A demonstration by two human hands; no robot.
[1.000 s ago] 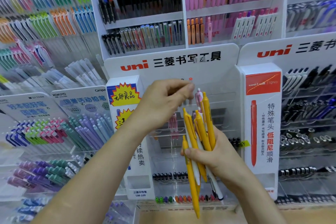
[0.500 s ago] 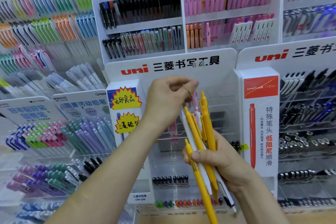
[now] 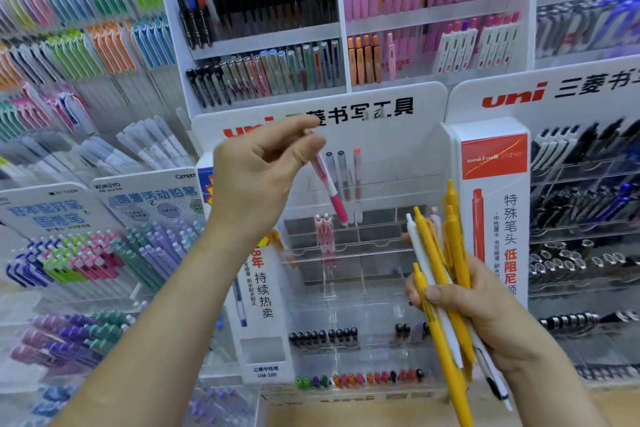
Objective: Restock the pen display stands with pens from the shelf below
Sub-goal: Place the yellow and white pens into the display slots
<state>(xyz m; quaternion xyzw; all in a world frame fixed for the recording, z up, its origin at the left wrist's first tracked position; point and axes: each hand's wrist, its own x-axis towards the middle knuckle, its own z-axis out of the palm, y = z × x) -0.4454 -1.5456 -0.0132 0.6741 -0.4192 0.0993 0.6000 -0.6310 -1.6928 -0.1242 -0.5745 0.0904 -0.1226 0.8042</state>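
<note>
The left hand (image 3: 256,177), in the middle of the frame, is pinching a pink pen (image 3: 329,189) by its top end between thumb and forefinger, so that grip is clamped on the pen alone. The pen is hanging tip down and slanting toward the lower right. Its tip is hovering in front of the clear stand (image 3: 374,243) at centre frame, apart from it as far as I can tell. At lower right the right hand (image 3: 485,308) is closing its grip around a bundle of yellow and white pens (image 3: 440,274), with the thumb pressing across the barrels and the tops fanning upward.

The step in hand is probably dropping this pen into a slot of the stand. Two pink pens (image 3: 323,234) are standing in a compartment just below and left of the hanging tip. That looks like the matching place, so the hand is best heading there.

Doing it well means bringing the pen closer to upright first, since at this slant the tip is likely catching on the clear divider edges, which are hard to see. The safer order is lowering the tip in beside the two already standing, then opening the pinch only once the pen is resting on the slot's floor. The right hand is best holding the bundle low and to the side, thumb firm so that no barrel is slipping out.
</note>
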